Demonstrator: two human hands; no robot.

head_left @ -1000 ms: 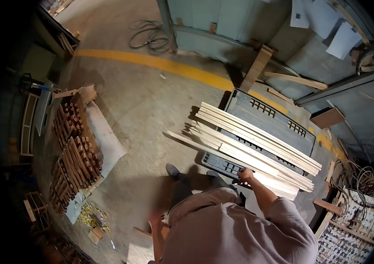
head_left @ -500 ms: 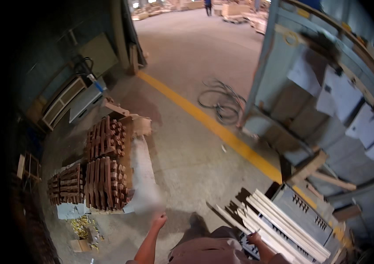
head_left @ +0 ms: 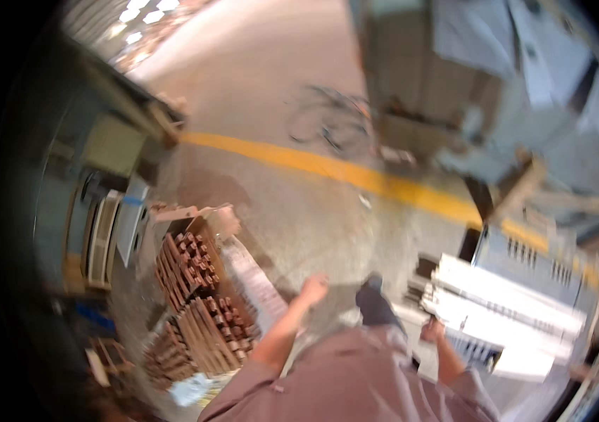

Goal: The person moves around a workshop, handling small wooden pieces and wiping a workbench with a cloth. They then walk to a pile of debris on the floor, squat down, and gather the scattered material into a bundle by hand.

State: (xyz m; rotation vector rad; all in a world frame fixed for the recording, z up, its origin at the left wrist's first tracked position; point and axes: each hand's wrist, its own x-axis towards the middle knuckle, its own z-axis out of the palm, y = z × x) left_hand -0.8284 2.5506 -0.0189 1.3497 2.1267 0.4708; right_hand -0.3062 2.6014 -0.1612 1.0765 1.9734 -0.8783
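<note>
My left hand (head_left: 315, 288) is held out over the floor with its fingers curled in, and nothing shows in it. Left of it are stacks of reddish-brown wooden pieces (head_left: 208, 330) on a pale sheet (head_left: 257, 281). My right hand (head_left: 432, 330) hangs low at my right side, fingers closed. A small dark spot shows at its fingers, too blurred to name. Beside this hand, several long pale wooden strips (head_left: 503, 295) lie across a grey slotted metal table (head_left: 532, 264). Whether the hand touches the strips I cannot tell.
A yellow line (head_left: 313, 163) crosses the floor (head_left: 299, 218) ahead. Beyond it lies a coiled dark hose (head_left: 331, 116). White sheets (head_left: 472, 35) hang on the panel at the right. Framed boards (head_left: 102, 239) lean at the left. My dark shoe (head_left: 370, 285) is in front of me.
The view has swung and tilted, so the wooden stacks and table have shifted in the picture. My left hand has moved forward and right in view, away from the stacks' near corner.
</note>
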